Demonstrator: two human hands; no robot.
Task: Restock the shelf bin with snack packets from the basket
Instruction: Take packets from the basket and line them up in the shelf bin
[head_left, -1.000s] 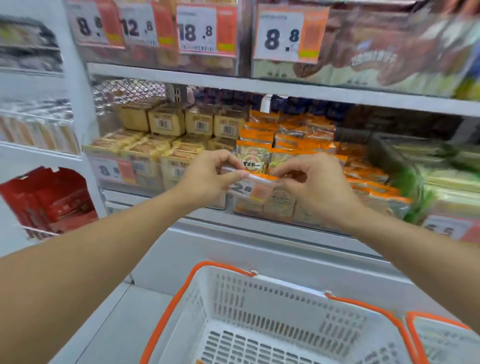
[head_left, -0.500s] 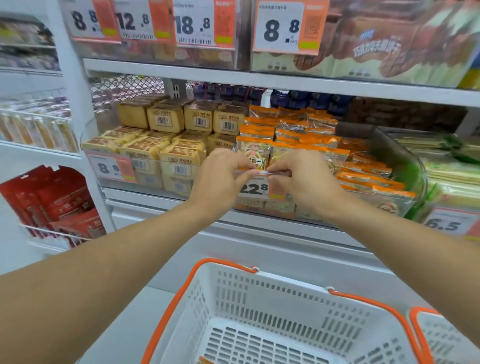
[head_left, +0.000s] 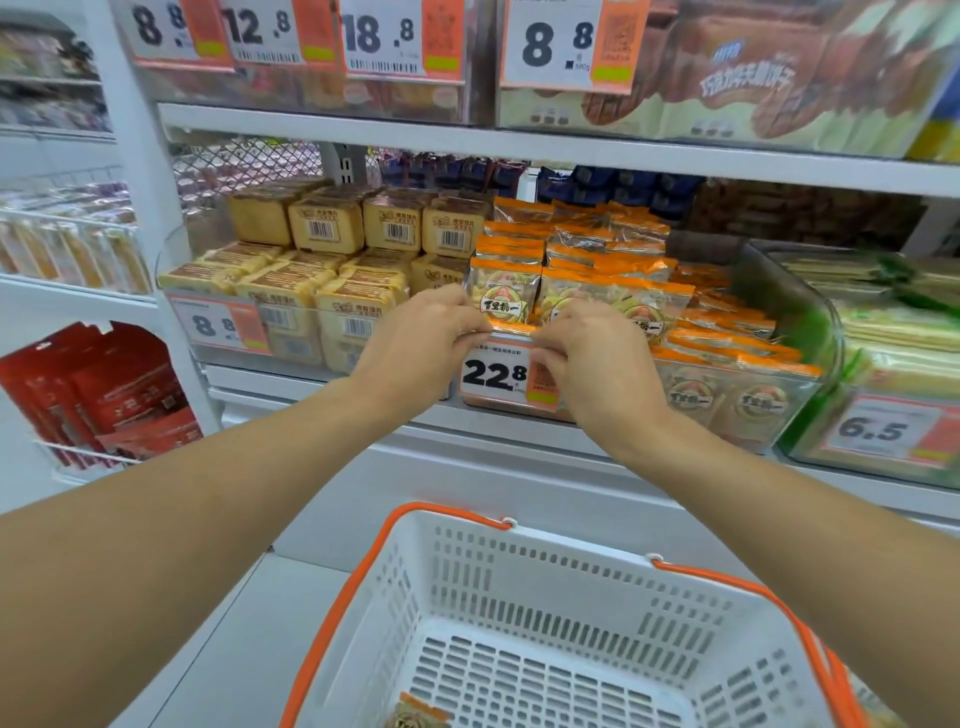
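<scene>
At the left of the store shelf, tan cake packs (head_left: 322, 291) are being displayed behind an 8.8 price tag (head_left: 218, 327). At the centre, the front edge of the clear shelf bin (head_left: 779, 410) is being worked on with both hands. The left hand (head_left: 421, 343) is being held with fingers curled, pinching the bottom seam of an upright orange-trimmed snack packet (head_left: 501, 296) at the bin's front lip, just above the 22.8 price tag (head_left: 496, 371). The right hand (head_left: 592, 358) is being held the same way, fingertips curled onto the neighbouring packets' lower edge. The placing step appears to be in hand: the front row is being straightened. To the right, the bin is being shown nearly full. Below, the white basket (head_left: 545, 587) is being kept close, one packet (head_left: 415, 714) visible on its floor. Next, a release and a reach down into the basket seem called for.
</scene>
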